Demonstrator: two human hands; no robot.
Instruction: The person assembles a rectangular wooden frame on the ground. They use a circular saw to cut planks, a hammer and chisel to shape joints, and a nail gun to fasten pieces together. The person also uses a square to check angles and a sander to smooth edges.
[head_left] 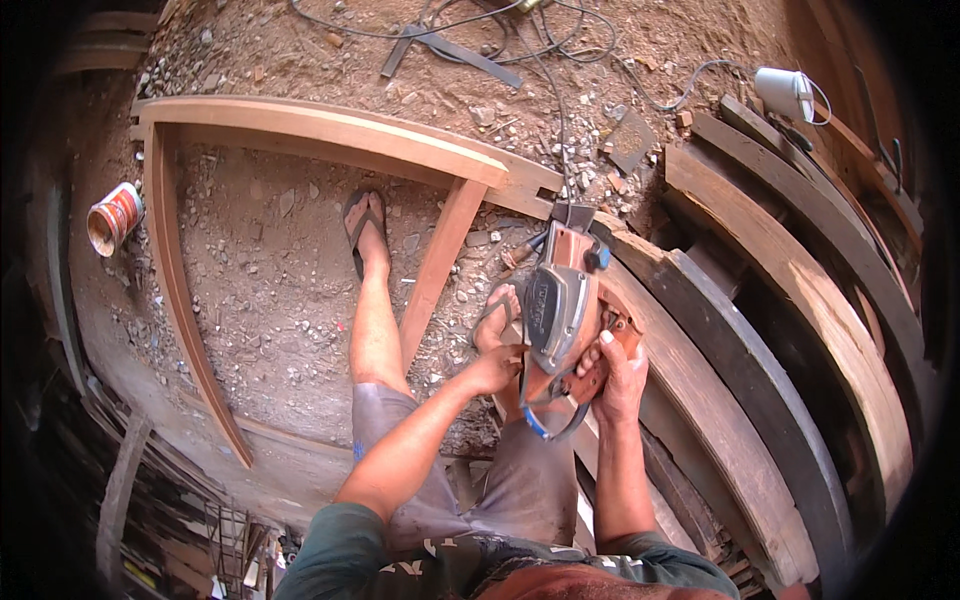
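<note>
Between my hands is a handheld power tool (562,310) with an orange-brown body, a dark grey side cover and a blue knob. A dark, blue-edged band curves round its lower end; whether it is a planer or a belt sander I cannot tell. My right hand (622,372) is wrapped round its handle on the right. On the left side, my left hand (497,368) is curled against the tool's lower edge, its fingertips partly hidden. The tool is held above a wooden frame (330,128) on the ground, whose slanted crosspiece (440,265) lies between my feet.
Several thick wooden beams (800,300) are stacked at my right. A white bucket (785,93) stands beyond them. An orange-and-white tub (115,218) lies at the far left. Loose cable (590,52) coils on the gravelly ground ahead, beside dark flat strips (465,60).
</note>
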